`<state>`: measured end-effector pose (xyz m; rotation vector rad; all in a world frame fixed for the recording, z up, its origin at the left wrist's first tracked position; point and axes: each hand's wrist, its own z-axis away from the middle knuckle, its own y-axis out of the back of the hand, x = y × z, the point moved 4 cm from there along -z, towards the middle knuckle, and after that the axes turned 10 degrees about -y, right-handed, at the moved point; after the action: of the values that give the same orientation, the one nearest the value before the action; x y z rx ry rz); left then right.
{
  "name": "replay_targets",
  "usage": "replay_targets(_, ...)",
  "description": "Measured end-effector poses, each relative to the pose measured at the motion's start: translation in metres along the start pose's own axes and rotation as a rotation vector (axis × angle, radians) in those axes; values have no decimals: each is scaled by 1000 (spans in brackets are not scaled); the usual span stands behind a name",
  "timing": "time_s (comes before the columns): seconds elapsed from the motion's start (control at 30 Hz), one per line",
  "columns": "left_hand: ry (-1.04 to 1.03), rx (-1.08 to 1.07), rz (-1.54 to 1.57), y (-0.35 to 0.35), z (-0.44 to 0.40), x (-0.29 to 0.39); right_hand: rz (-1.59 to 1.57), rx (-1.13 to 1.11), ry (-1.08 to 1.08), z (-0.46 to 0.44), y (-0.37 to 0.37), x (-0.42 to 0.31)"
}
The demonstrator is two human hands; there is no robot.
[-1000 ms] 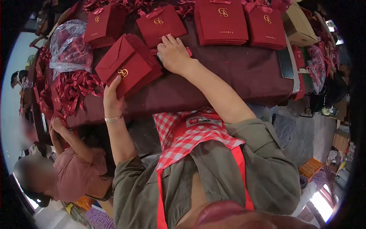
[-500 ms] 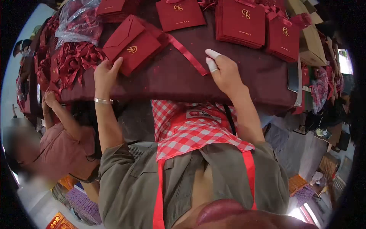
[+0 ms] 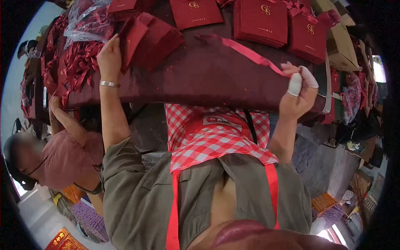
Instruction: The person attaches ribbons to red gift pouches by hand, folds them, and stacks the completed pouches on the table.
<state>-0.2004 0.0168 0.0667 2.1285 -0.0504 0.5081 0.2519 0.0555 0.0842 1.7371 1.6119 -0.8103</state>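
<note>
My left hand (image 3: 109, 58) is closed on the left edge of a dark red envelope (image 3: 134, 39). The envelope tilts up over a fanned pile of red envelopes (image 3: 162, 46). Off to the right, my right hand (image 3: 298, 93), with white covers on two fingers, pinches one end of a red ribbon (image 3: 250, 56). The ribbon stretches up and left above the dark table cloth (image 3: 200, 83), and its far end is blurred near the pile.
Neat stacks of gold-printed red envelopes (image 3: 260, 25) line the far side. Loose red ribbons (image 3: 83, 62) and a clear plastic bag (image 3: 87, 21) lie at left. A cardboard box (image 3: 343, 46) stands at right. A co-worker (image 3: 71, 154) sits to my left.
My right hand has moved right and taken the ribbon's end, pulling it up off the table. My left hand has risen slightly, tilting the envelope up.
</note>
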Motion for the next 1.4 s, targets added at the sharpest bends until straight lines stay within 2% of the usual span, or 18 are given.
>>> replay_targets(0.07, -223, 268, 22, 23, 0, -3, -86, 70, 46, -8, 21, -5)
replay_targets(0.1, -163, 298, 79, 41, 4, 20, -99, 75, 94, -11, 28, -8)
replay_targets(0.13, 118, 255, 837, 24, 14, -5, -78, 92, 95, -14, 30, -11)
replay_targets(0.17, 419, 184, 1584, 3, 28, -20, -37, 93, 85, -13, 27, -11)
replay_targets(0.2, 547, 104, 1854, -19, 40, -14, 4, 96, 77, -13, 19, -11)
replay_targets(0.37, 391, -583, 2196, -141, 112, 122, 336, -141, 252, -7, -52, 0)
replay_targets(0.43, 357, -715, 2201, -116, 109, 172, 288, -247, 163, 4, -71, 10)
replay_targets(0.5, 363, -850, 1882, -131, 112, 169, 309, -340, 60, 23, -81, 26)
replay_targets(0.53, 463, -812, 1853, -135, 110, 154, 306, -376, 5, 34, -83, 37)
replay_targets(0.57, 261, -724, 1624, -130, 102, 135, 363, -398, -54, 46, -85, 53)
replay_targets(0.63, 280, -527, 1519, -111, 87, 113, 356, -419, -91, 55, -86, 61)
replay_targets(0.67, 494, -409, 1639, -104, 84, 105, 350, -444, -130, 58, -88, 64)
replay_targets(0.7, 501, -372, 1513, -94, 81, 94, 346, -439, -144, 61, -88, 64)
replay_targets(0.8, 433, -322, 1453, -78, 62, 95, 436, -464, -69, 59, -90, 62)
replay_targets(0.87, 639, -247, 1555, -72, 54, 95, 413, -449, -6, 58, -89, 56)
replay_targets(1.03, 641, -335, 1499, -68, 67, 105, 318, -377, 77, 46, -83, 34)
replay_targets(1.13, 379, -368, 1282, -77, 75, 109, 310, -442, 34, 53, -90, 32)
replay_targets(1.4, 392, -486, 1105, -88, 85, 120, 370, -554, 9, 77, -98, 44)
